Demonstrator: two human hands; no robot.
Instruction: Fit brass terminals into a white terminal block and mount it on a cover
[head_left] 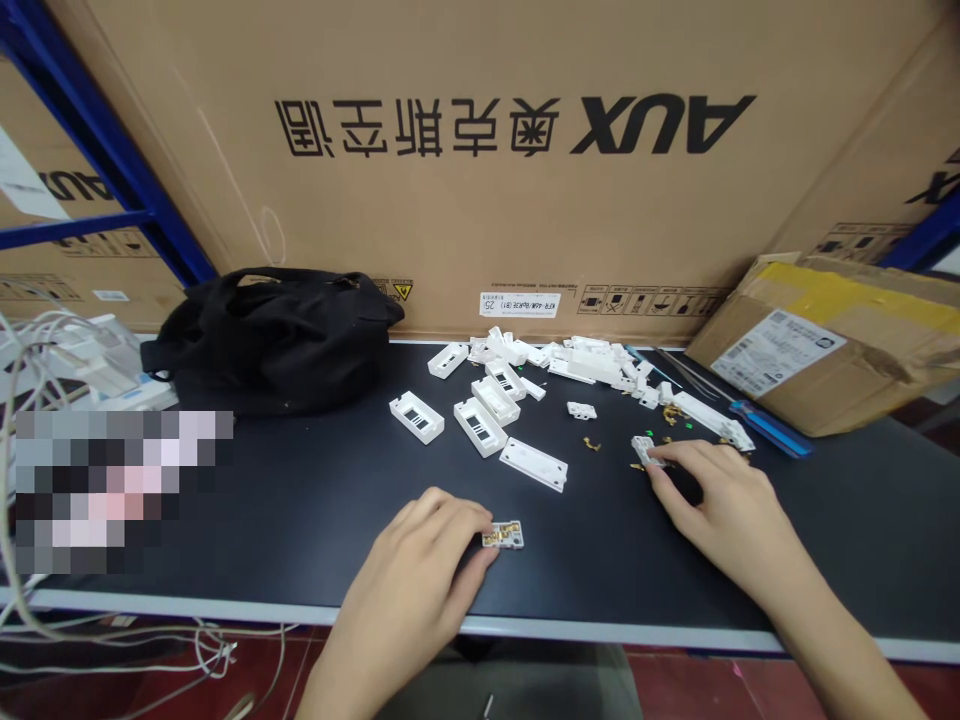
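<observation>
My left hand [431, 560] pinches the left end of a small white plastic piece with brass contacts [504, 535] near the table's front edge. Farther right, my right hand [709, 490] has its thumb and index finger on another small white piece [643, 450]. Brass bits [670, 415] and tiny green bits lie just behind that hand. White rectangular housings [480, 427] and a flat white cover [534, 464] rest between and beyond my hands. A small white part [581, 410] and a single brass piece [592, 443] sit in the middle.
A pile of white parts [589, 360] lies along the back. At the back left is a black bag [277, 340], with white cables [45, 370] beside it. Tweezers and a blue-handled tool [769, 428] lie by a cardboard box [832, 340] on the right of the dark table [300, 500].
</observation>
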